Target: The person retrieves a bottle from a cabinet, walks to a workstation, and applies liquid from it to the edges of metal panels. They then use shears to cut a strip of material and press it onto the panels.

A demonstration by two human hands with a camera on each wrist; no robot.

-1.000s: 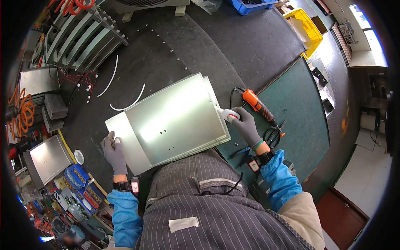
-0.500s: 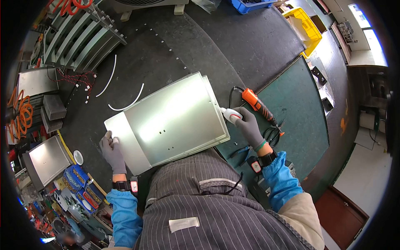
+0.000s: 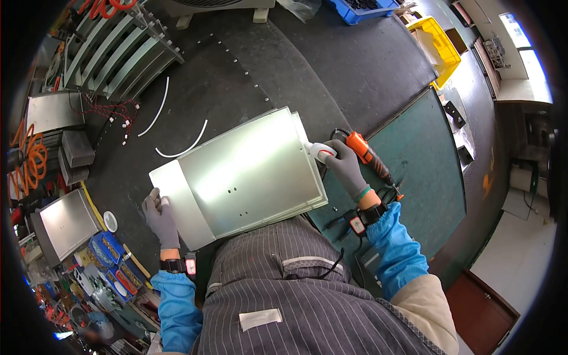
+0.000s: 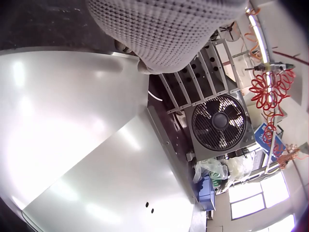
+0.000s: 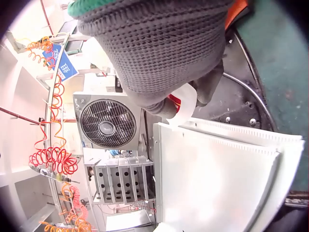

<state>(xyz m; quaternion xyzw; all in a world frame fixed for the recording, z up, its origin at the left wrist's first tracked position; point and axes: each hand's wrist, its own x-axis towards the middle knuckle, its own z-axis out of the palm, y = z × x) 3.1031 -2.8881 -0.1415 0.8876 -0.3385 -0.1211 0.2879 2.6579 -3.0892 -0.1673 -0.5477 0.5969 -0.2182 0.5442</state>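
A flat sheet-metal panel [image 3: 236,177] with small holes lies on top of another panel, close in front of the person's apron. My gloved left hand [image 3: 158,219] grips its left edge, thumb on the top face. At the opposite edge, my gloved right hand [image 3: 349,168] holds a small white squeeze bottle [image 3: 322,151] with red print, its nozzle tilted down toward the panel's rim. The right wrist view shows the bottle [image 5: 184,104] between thumb and fingers, right at the flanged edges of the stacked panels [image 5: 212,179]. The glove partly covers the bottle.
An orange power screwdriver [image 3: 370,155] lies on the green mat [image 3: 423,171], right of the right hand. Two white tubes [image 3: 183,151] lie beyond the panel. Slatted metal frames [image 3: 121,56] stand back left, and a yellow bin [image 3: 441,50] back right. Screw trays [image 3: 109,248] sit left.
My right hand has moved the bottle away from the body along the panel's right edge, after first drawing slightly outward. My left hand keeps its place on the left edge.
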